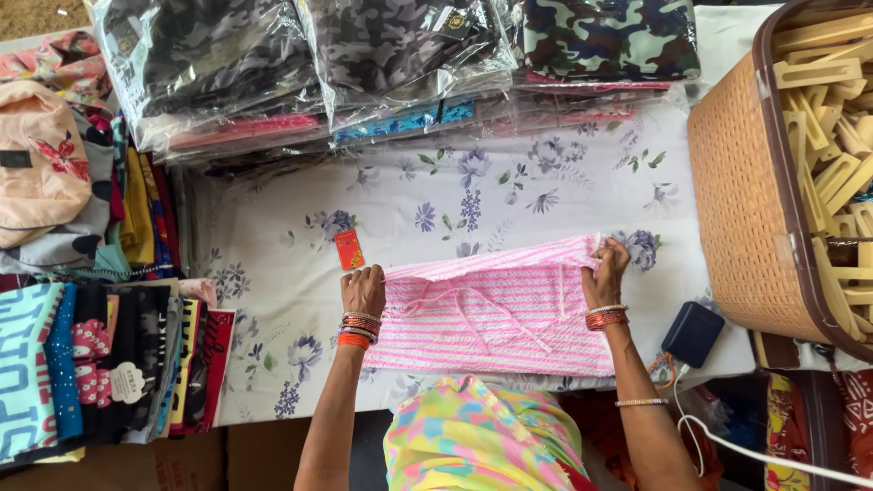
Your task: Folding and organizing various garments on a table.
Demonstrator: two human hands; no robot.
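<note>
Pink striped cloth [496, 309] lying flat on the flowery sheet [273, 245] near the person, left hand [364, 291] curled, pinching its left edge, right hand [607, 273] pinching its far right corner, brown basket [741, 209] on the right, small red tag [349, 249] just beside the left hand

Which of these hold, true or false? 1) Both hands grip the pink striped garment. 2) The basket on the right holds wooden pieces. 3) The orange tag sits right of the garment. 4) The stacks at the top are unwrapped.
1) True: the left hand and right hand each hold an end of the pink striped garment.
2) True: the woven basket holds pale wooden pieces.
3) False: the orange tag lies left of the garment, above the left hand.
4) False: the camouflage garments are in clear plastic bags.
</note>
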